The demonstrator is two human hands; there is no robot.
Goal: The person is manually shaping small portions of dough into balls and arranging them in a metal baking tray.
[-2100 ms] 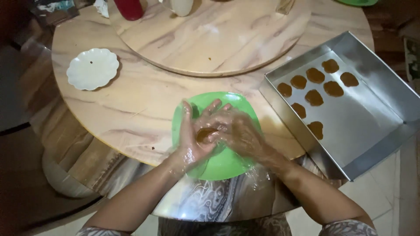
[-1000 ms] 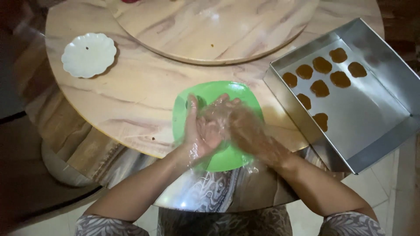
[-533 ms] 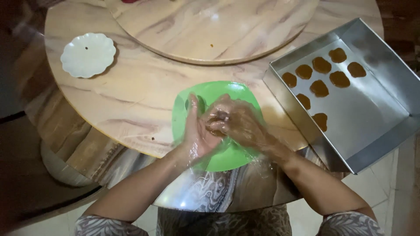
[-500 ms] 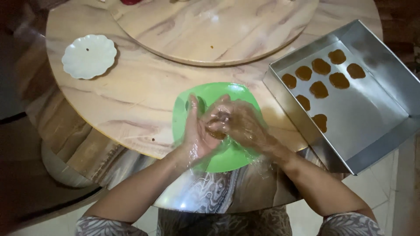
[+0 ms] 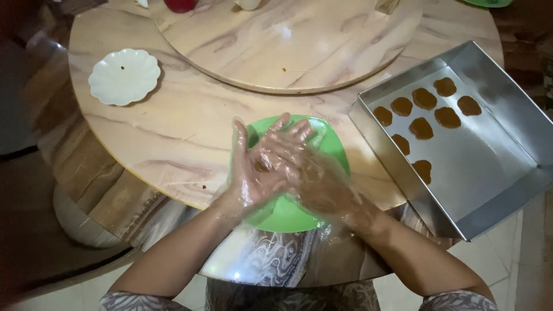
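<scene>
Both hands wear thin clear plastic gloves and meet palm to palm over a green square plate (image 5: pixel 285 214) at the table's near edge. My left hand (image 5: pixel 249 173) lies palm up beneath. My right hand (image 5: pixel 302 167) crosses over it, fingers spread and pointing up-left. Between the palms a small lump of brown dough (image 5: pixel 262 166) shows. To the right a shiny metal baking tray (image 5: pixel 489 150) holds several flat brown dough pieces (image 5: pixel 421 128) in its upper left part.
A round marble-patterned table (image 5: pixel 173 138) carries a raised turntable (image 5: pixel 288 40) at its middle. A white scalloped saucer (image 5: pixel 124 76) sits at the far left. A red container (image 5: pixel 180 4) and a white one (image 5: pixel 249 3) stand at the top edge. The tray overhangs the table's right rim.
My right hand has slid forward over the left palm and its fingers have spread flat; earlier they curled around the dough. The view has shifted slightly.
</scene>
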